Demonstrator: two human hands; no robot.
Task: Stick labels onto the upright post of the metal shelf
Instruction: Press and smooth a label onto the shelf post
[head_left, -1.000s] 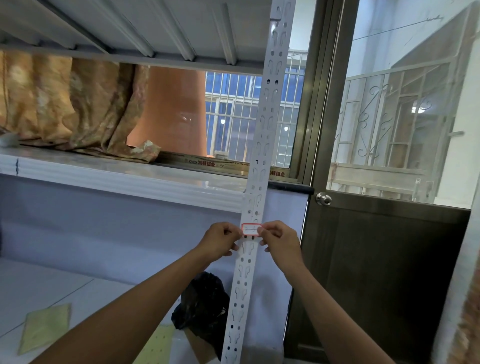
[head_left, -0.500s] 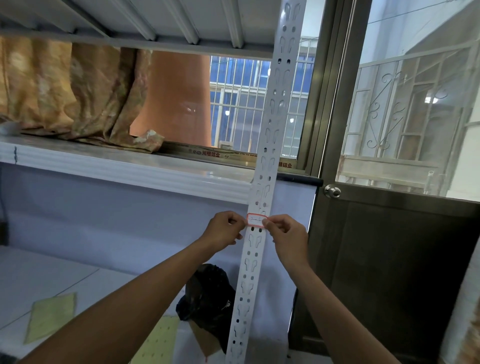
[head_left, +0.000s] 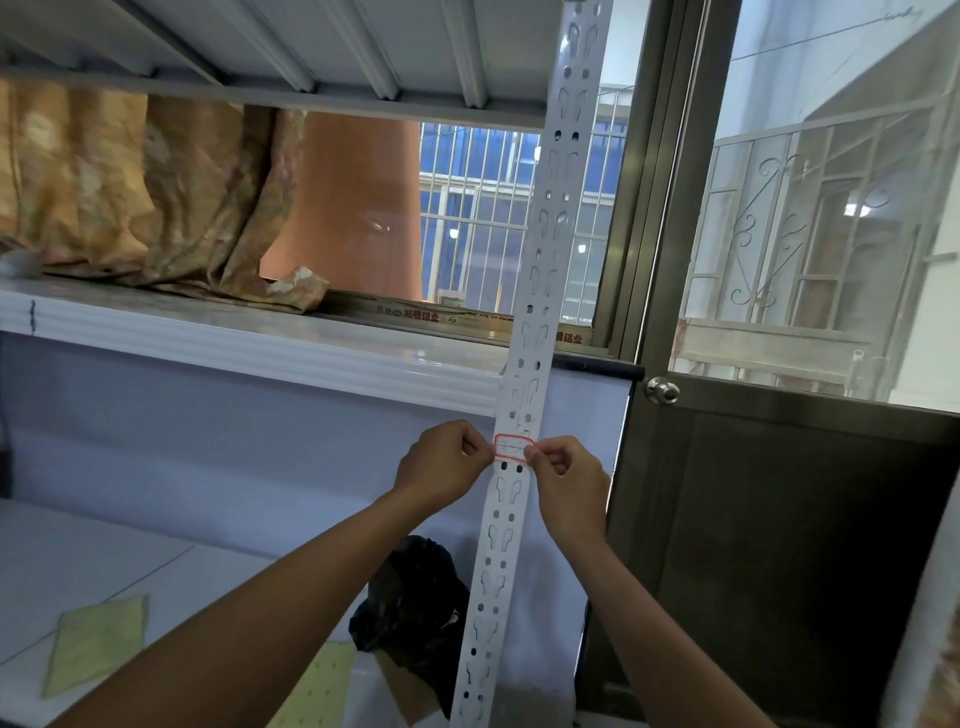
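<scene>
I hold a small white label (head_left: 513, 447) with a red border flat across the front of the post (head_left: 540, 291). It sits level, just above a pair of oval holes and below a keyhole slot. My left hand (head_left: 441, 465) has its fingers curled in, and thumb and forefinger pinch the label's left end at the post's left edge. My right hand (head_left: 569, 480) is curled the same way and pinches the right end at the other edge. Both hands are at one height, one on each side of the post, with the label stretched between them. I cannot tell whether the label is stuck down.

The grey post runs tilted from the bottom of the view up to the shelf (head_left: 260, 47) overhead, whose ribbed underside shows. Behind the post a white sill (head_left: 234, 338) runs across, with a crumpled orange-brown cloth (head_left: 130, 182) lying on it to the left. A barred window (head_left: 478, 208) is above the sill. To the right stands a dark door (head_left: 779, 519) with a round knob (head_left: 662, 389) and glass in its upper part. Low down, just left of the post, is a black bag (head_left: 415, 597). A yellow sheet (head_left: 96, 642) lies on the pale surface at lower left, and a dotted yellow sheet (head_left: 319, 686) lies nearer the bag.
</scene>
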